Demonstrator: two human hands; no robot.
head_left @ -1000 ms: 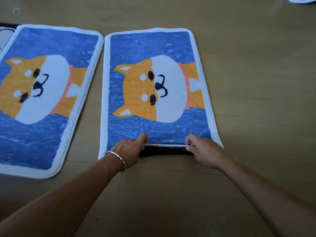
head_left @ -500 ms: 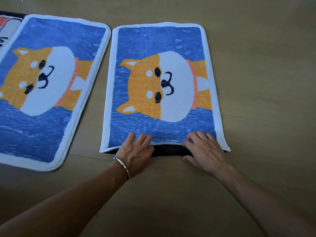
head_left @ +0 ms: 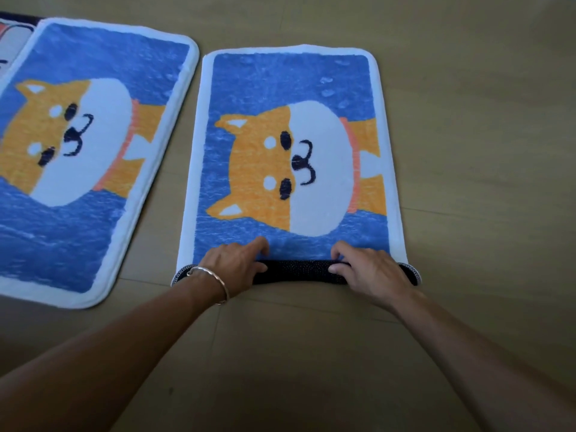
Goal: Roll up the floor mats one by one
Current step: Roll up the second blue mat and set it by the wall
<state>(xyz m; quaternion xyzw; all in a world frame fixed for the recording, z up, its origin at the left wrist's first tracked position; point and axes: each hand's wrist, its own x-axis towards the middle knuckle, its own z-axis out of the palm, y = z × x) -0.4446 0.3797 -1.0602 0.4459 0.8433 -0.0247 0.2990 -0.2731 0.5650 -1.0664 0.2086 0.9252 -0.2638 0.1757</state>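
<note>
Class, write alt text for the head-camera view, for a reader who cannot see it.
A left hand and right hand grip the rolled near end of a blue dog mat on a tan floor, dark backing showing. A second mat lies flat to its left.

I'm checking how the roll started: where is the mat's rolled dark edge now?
In the head view, the dark dotted roll lies at the near end of the right-hand dog mat, between the left hand and right hand.

You've got soft, even light across the tan wooden floor [head_left: 467, 135], a dim shadow pooling near you, edges bowing, detail slightly soft.
</note>
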